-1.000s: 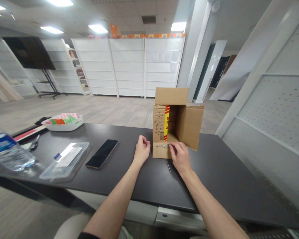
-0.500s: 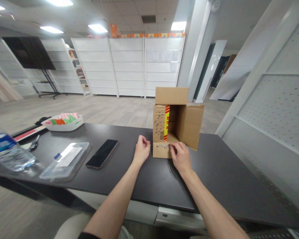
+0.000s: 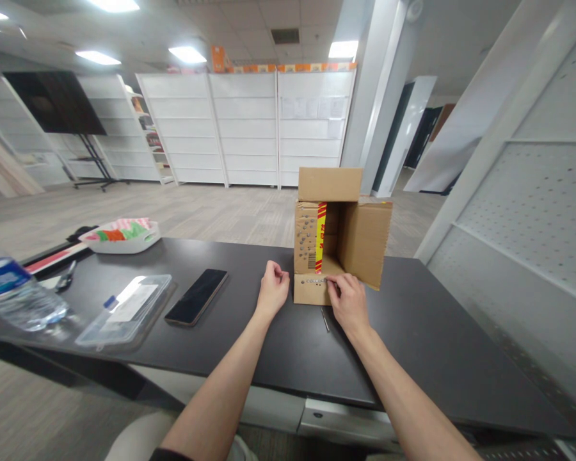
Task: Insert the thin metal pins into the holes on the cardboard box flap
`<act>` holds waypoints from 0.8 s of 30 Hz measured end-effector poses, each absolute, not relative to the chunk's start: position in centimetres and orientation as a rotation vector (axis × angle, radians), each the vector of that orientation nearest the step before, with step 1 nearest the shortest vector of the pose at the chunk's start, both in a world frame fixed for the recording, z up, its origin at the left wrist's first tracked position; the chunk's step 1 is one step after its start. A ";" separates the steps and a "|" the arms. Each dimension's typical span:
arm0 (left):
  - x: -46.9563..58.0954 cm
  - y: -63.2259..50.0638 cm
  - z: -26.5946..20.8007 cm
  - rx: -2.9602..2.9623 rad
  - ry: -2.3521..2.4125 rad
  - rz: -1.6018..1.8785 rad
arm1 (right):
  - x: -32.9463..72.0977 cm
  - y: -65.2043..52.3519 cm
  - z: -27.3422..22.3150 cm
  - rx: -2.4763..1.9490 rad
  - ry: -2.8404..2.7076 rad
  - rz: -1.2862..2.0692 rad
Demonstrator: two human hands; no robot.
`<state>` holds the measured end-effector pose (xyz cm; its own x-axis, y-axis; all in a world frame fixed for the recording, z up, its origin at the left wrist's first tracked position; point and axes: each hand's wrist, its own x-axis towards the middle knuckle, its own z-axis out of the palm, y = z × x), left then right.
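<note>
An open cardboard box [image 3: 306,234] stands on the dark table, its flaps spread up, to the right and down at the front. Small round grey pieces dot its left flap, and a row of small shiny ones runs along the front flap [image 3: 310,294]. My right hand [image 3: 348,298] is at this front flap, fingers pinched at the end of the row; whatever is between the fingertips is too small to name. Left of the box, my left hand [image 3: 273,288] is closed, its fingertips together, contents hidden. A thin metal rod [image 3: 325,320] lies beside my right hand.
A black phone [image 3: 196,297] and a clear plastic case [image 3: 127,310] lie to the left on the table [image 3: 436,333]. Farther left are a water bottle [image 3: 16,294] and a white basket [image 3: 148,239] with colourful packets. A white perforated panel [image 3: 532,224] rises at the right.
</note>
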<state>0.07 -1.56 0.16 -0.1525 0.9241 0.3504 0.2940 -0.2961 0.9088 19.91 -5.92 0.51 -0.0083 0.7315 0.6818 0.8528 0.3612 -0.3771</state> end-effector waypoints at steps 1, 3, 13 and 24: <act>0.1 -1.6 0.2 1.568 1.392 1.474 | 19.9 -5.9 0.5 -1.411 -1.763 -0.183; 0.0 -1.6 0.2 1.579 1.393 1.465 | 19.9 -6.0 0.5 -1.424 -1.763 -0.191; 0.1 -1.8 0.5 1.582 1.392 1.463 | 19.9 -6.1 0.6 -1.434 -1.775 -0.195; 0.1 -1.4 0.1 1.590 1.378 1.487 | 19.8 -6.6 0.8 -1.413 -1.756 -0.172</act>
<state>0.08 -1.43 0.05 -0.1423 0.9178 0.3706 0.2999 -0.3168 0.8998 19.83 -6.56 0.79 0.0034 0.7356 0.6774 0.8530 0.3514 -0.3858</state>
